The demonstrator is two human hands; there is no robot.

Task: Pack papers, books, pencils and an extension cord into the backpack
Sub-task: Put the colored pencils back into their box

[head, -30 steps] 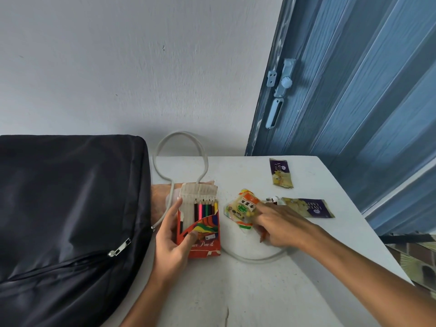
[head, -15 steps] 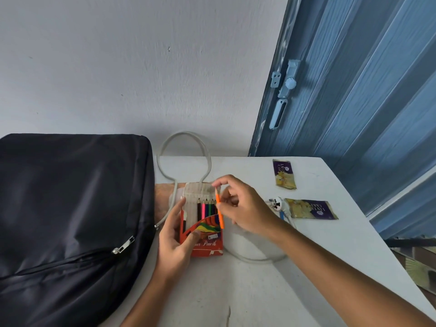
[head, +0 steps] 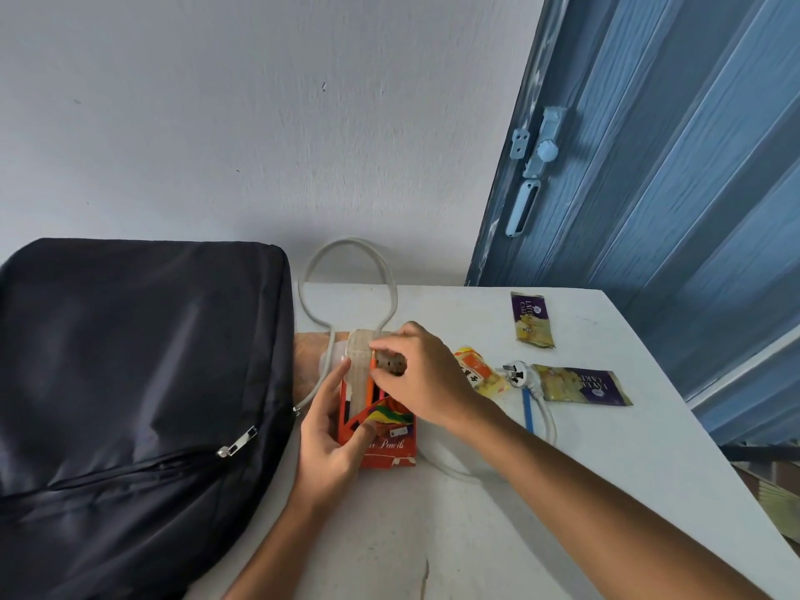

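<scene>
A: While the left hand [head: 329,430] grips the pencil box [head: 381,430] from its 9 o'clock side, fingers curled along that edge and thumb pressed on the printed front, what do we see the right hand [head: 424,378] doing?

B: We see it bent over the box's open top at 12 o'clock, fingertips pinched shut on an orange pencil [head: 371,378] whose lower end stands among the other pencils inside. The raised flap [head: 361,365] of the box stands just behind that pencil, touching the left fingertips.

A: Where do we place the backpack [head: 130,404] relative to the hands?

B: At 9 o'clock of the left hand, just beside it; it lies flat on the white table [head: 606,491], with its zipper pull [head: 238,441] near the left wrist.

A: And the extension cord [head: 346,270]?

B: We trace its cable looping at 12 o'clock of the box, and another stretch passing under the right forearm. Its plug [head: 517,374] lies at 3 o'clock of the right hand, apart from it, beside a blue pencil [head: 527,409].

A: What else do we label?

B: One yellow snack packet [head: 480,374] touching the right hand's far side, and two purple wrappers [head: 580,385] farther toward 2 and 3 o'clock.
</scene>
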